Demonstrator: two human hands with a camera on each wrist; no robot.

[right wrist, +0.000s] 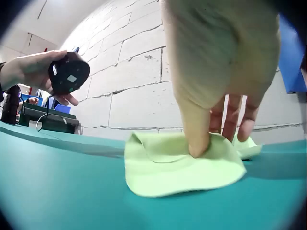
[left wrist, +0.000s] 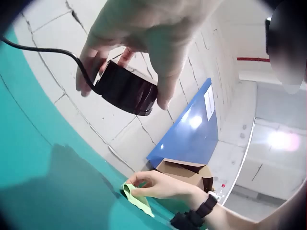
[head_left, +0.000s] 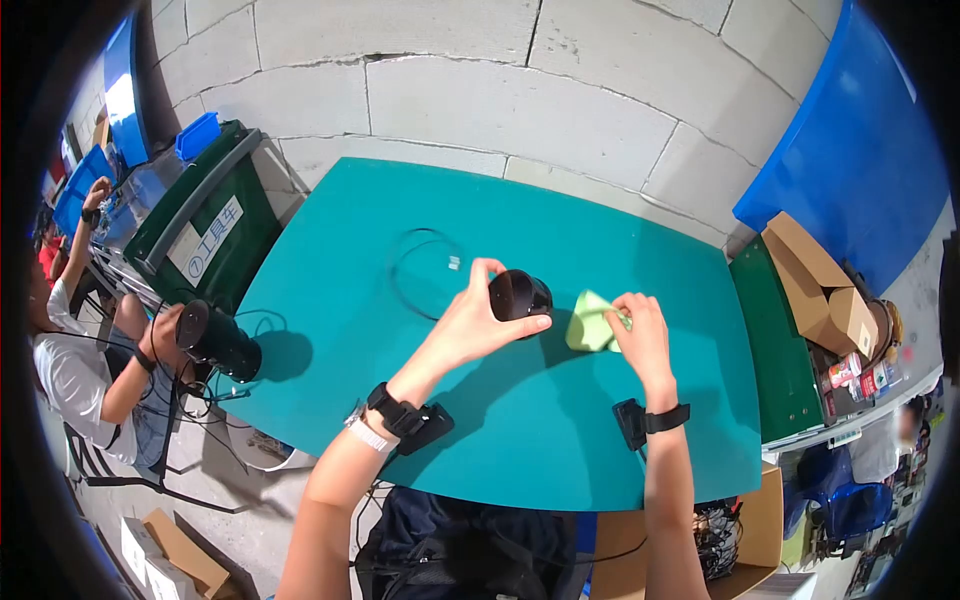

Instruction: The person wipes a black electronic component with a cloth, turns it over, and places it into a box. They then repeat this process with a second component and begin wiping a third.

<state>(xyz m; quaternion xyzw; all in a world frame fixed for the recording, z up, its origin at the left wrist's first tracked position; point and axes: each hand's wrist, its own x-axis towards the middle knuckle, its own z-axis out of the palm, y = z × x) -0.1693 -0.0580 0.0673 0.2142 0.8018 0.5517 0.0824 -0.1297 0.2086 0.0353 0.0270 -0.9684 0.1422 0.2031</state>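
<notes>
My left hand [head_left: 465,322] grips a round black device [head_left: 522,293] above the table, thumb on one side and fingers on the other. In the left wrist view a black cord [left wrist: 57,51] runs from the device's side. The right wrist view shows its flat face with a small white label. To the right, my right hand [head_left: 645,340] pinches a light green cloth [head_left: 587,326] between thumb and fingers. Seen from the right wrist, the cloth [right wrist: 177,175] is folded over loosely, its lower edge close to the green tabletop.
The device's cord [head_left: 395,270] loops across the green table [head_left: 480,430]. At the left, another person [head_left: 85,370] holds a black cylindrical object [head_left: 218,342] by the table edge. An open cardboard box [head_left: 815,290] stands at the right; a block wall [head_left: 450,100] lies behind.
</notes>
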